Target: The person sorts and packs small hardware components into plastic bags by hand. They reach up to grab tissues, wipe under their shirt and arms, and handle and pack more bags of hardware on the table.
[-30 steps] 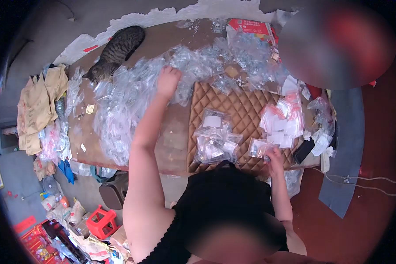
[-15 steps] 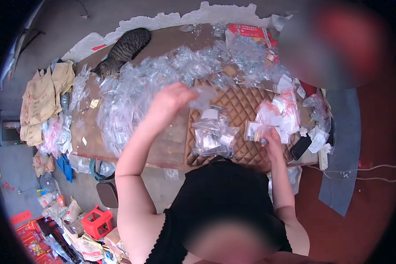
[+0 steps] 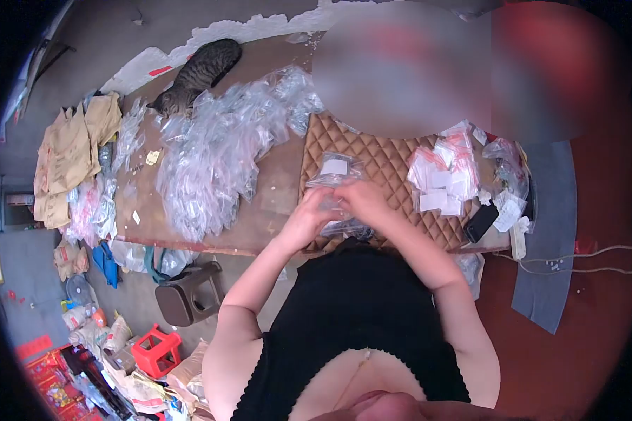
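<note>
My left hand (image 3: 312,219) and my right hand (image 3: 360,201) meet over the left part of the brown quilted mat (image 3: 390,161). Between them is a small clear plastic bag (image 3: 328,202), with the fingers of both hands closed on it. Just beyond the hands lies a clear bag with a white label (image 3: 335,167), and more bags lie partly hidden under them. A pile of white and pink labelled packets (image 3: 442,172) rests on the right side of the mat. To the left spreads a large heap of clear plastic bags (image 3: 218,154).
A tabby cat (image 3: 202,74) lies at the far left of the table. Near the right edge are a black phone (image 3: 481,223) and a white power strip (image 3: 518,242). Brown paper sacks (image 3: 70,154) are at the left; a brown stool (image 3: 188,295) and red stool (image 3: 156,352) stand below.
My left hand has come from the bag heap to the mat with a clear bag. My right hand has left the labelled packets and moved left to meet it.
</note>
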### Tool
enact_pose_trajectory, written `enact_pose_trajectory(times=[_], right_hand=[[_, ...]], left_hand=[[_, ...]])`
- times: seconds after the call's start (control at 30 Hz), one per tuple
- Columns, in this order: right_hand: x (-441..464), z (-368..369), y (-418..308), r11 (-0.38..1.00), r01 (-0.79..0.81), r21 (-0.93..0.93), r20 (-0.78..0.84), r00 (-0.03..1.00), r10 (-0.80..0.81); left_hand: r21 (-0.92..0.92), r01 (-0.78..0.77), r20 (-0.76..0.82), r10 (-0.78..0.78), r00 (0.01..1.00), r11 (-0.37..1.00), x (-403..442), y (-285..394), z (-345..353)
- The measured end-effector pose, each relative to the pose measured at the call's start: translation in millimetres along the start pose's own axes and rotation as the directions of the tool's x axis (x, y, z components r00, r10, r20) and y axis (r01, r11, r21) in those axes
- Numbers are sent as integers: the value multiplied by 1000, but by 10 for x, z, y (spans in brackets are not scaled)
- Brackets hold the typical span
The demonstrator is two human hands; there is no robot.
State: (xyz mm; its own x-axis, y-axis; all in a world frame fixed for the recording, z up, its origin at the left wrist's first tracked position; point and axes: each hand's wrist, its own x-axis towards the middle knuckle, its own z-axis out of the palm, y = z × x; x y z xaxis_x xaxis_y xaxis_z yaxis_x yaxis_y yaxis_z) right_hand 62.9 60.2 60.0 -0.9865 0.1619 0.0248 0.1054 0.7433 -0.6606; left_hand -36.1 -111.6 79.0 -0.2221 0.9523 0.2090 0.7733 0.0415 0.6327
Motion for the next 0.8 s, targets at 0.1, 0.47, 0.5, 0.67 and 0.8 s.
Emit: enact_pose_trajectory(times=[0.1, 0.47, 0.5, 0.67, 0.8], right_hand=[[31, -94, -245, 939, 100, -328, 154, 987, -51], [-137, 306, 94, 837, 377, -396, 227, 924, -309], [-128, 278, 84, 836, 381, -396, 226, 922, -313], [-171, -229, -188, 932, 212, -295, -53, 970, -238], [-293, -407, -336, 947, 196, -255, -198, 948, -250]], left_hand=[[-17, 24, -30, -24, 999, 1000, -58, -67, -24], [-35, -45, -60, 43, 997, 998, -126, -211, -9], [-28, -59, -24, 58, 998, 998, -125, -216, -13], [176, -101, -19, 106, 994, 979, -71, -272, -388], [262, -138, -94, 168, 981, 955, 20, -178, -500]])
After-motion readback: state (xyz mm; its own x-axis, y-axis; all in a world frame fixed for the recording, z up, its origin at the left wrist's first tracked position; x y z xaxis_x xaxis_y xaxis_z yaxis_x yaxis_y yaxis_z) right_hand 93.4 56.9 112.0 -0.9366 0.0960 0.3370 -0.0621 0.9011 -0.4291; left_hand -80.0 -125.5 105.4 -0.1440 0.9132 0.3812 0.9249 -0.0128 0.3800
